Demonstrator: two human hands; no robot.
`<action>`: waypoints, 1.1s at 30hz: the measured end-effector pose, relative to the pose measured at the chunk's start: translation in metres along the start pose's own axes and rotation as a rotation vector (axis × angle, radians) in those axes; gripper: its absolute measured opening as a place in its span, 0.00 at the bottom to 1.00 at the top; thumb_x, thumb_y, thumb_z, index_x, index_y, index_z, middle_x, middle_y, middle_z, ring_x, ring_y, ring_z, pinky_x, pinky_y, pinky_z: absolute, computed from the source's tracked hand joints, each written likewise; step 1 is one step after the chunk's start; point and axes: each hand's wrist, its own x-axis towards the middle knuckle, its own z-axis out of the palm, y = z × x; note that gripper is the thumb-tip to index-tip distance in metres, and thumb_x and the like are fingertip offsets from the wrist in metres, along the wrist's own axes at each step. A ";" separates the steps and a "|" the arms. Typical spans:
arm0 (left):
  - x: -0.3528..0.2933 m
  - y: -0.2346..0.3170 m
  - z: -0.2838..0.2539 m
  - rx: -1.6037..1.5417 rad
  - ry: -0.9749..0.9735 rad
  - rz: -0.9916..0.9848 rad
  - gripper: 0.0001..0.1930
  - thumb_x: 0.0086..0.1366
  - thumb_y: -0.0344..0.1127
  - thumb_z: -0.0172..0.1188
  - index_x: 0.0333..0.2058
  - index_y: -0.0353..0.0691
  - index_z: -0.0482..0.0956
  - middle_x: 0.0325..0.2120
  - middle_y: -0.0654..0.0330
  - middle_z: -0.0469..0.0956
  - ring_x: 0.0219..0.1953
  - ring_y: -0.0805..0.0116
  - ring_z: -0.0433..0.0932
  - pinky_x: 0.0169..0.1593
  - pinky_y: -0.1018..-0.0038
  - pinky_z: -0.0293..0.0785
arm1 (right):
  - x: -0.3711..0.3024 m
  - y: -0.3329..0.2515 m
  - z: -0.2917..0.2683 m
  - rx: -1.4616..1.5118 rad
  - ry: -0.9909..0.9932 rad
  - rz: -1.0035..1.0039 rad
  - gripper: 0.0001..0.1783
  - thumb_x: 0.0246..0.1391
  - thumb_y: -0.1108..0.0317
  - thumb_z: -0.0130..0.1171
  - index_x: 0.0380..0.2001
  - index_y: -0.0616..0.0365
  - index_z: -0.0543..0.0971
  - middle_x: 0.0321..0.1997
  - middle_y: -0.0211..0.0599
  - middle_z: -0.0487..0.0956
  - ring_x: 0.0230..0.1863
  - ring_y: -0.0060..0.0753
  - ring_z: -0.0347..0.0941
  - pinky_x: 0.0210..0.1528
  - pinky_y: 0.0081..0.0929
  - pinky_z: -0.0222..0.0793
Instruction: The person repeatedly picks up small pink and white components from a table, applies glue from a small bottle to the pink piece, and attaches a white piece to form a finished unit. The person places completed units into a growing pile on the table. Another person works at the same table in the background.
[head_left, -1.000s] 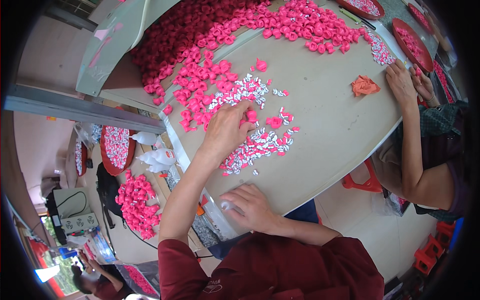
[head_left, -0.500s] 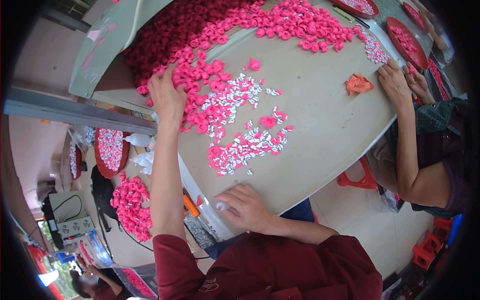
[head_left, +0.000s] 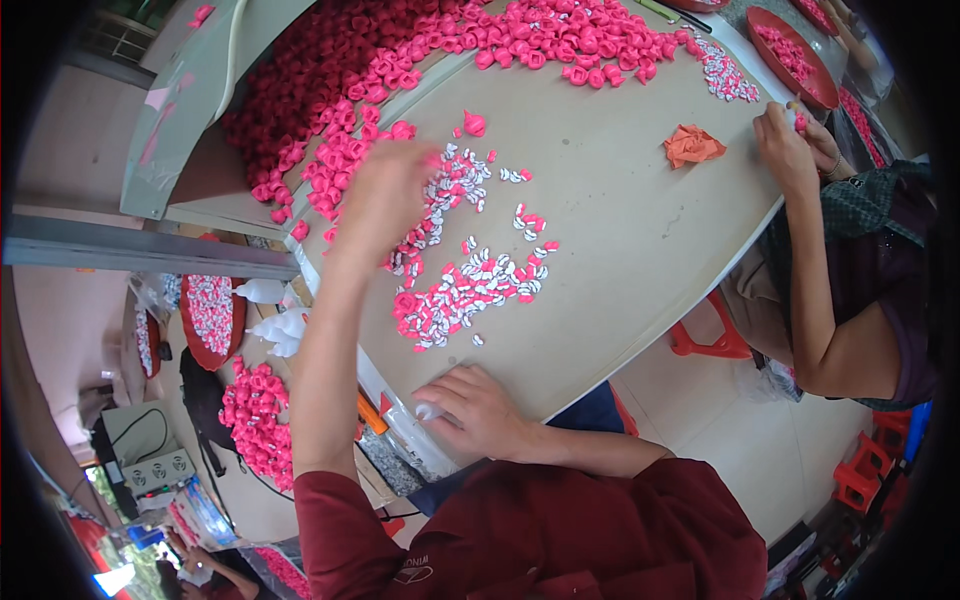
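My left hand (head_left: 385, 195) is over the left part of the table, smeared by motion, its fingers drawn together. A blurred pink plastic piece (head_left: 432, 160) shows at its fingertips. Under and beside this hand lie hollow pink pieces (head_left: 340, 165) and a patch of small white-and-pink pieces (head_left: 458, 185). A second patch of such small pieces (head_left: 470, 295) lies nearer to me. My right hand (head_left: 475, 412) rests at the table's near edge, fingers curled round a white squeeze bottle (head_left: 428, 410); only its pointed end shows.
A heap of pink pieces (head_left: 330, 70) fills the hooded bin. Crumpled orange paper (head_left: 693, 146) lies to the right. Across the corner, a co-worker's hands (head_left: 790, 145) hold a small piece. White bottles (head_left: 280, 328) and a red tray (head_left: 212, 345) stand at left.
My left hand has moved right from the pink pieces toward the small white-and-pink ones. A single pink piece beside the nearer patch is gone. My right hand keeps its hold; the view has shifted slightly.
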 end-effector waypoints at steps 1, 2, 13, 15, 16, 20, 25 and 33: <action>0.000 -0.021 -0.011 0.128 0.127 -0.048 0.12 0.52 0.27 0.57 0.37 0.35 0.77 0.35 0.48 0.76 0.41 0.52 0.72 0.46 0.64 0.67 | 0.000 -0.002 0.001 0.012 -0.007 -0.003 0.17 0.38 0.71 0.60 0.36 0.58 0.73 0.35 0.33 0.75 0.39 0.33 0.68 0.42 0.30 0.61; 0.002 -0.048 -0.015 0.183 0.178 -0.129 0.12 0.51 0.28 0.58 0.37 0.36 0.78 0.35 0.50 0.76 0.41 0.53 0.72 0.46 0.63 0.67 | 0.001 -0.003 0.000 0.012 -0.007 -0.007 0.17 0.38 0.71 0.60 0.36 0.58 0.74 0.35 0.33 0.75 0.39 0.33 0.68 0.42 0.30 0.61; 0.057 -0.010 0.056 0.312 0.047 -0.074 0.17 0.50 0.41 0.61 0.38 0.41 0.78 0.25 0.55 0.76 0.38 0.55 0.70 0.44 0.64 0.63 | 0.001 -0.002 -0.003 0.006 -0.025 0.002 0.17 0.39 0.70 0.60 0.36 0.58 0.74 0.35 0.34 0.75 0.38 0.34 0.68 0.42 0.30 0.61; 0.062 -0.010 0.069 0.264 0.086 -0.020 0.15 0.50 0.40 0.61 0.36 0.39 0.78 0.25 0.54 0.76 0.37 0.54 0.71 0.42 0.63 0.64 | 0.002 -0.004 -0.004 0.015 -0.025 0.004 0.17 0.39 0.71 0.61 0.37 0.58 0.74 0.35 0.34 0.75 0.38 0.35 0.69 0.42 0.31 0.62; 0.062 -0.013 0.072 0.242 0.104 0.006 0.15 0.50 0.39 0.61 0.35 0.38 0.78 0.26 0.53 0.76 0.36 0.54 0.71 0.42 0.62 0.65 | 0.003 -0.005 -0.004 0.020 -0.028 0.011 0.17 0.38 0.71 0.61 0.37 0.58 0.75 0.35 0.35 0.75 0.37 0.36 0.69 0.41 0.31 0.62; 0.051 -0.034 0.048 0.026 0.342 -0.020 0.13 0.47 0.28 0.59 0.35 0.37 0.78 0.27 0.51 0.75 0.36 0.54 0.71 0.44 0.62 0.65 | 0.003 -0.003 -0.005 0.027 -0.041 0.028 0.18 0.37 0.72 0.62 0.37 0.58 0.75 0.35 0.36 0.75 0.37 0.37 0.70 0.41 0.31 0.63; 0.006 -0.098 -0.013 0.172 0.433 -0.219 0.16 0.48 0.25 0.56 0.39 0.40 0.78 0.30 0.50 0.76 0.38 0.52 0.72 0.44 0.62 0.67 | 0.004 -0.005 -0.003 0.011 -0.047 0.018 0.17 0.37 0.71 0.61 0.36 0.58 0.75 0.34 0.35 0.75 0.36 0.36 0.70 0.40 0.31 0.63; -0.060 -0.043 -0.040 0.205 0.179 -0.422 0.18 0.49 0.30 0.61 0.43 0.38 0.76 0.33 0.49 0.75 0.36 0.55 0.75 0.42 0.65 0.69 | 0.005 -0.003 -0.003 -0.006 -0.040 0.023 0.16 0.38 0.71 0.61 0.36 0.58 0.75 0.33 0.34 0.76 0.35 0.35 0.70 0.39 0.30 0.62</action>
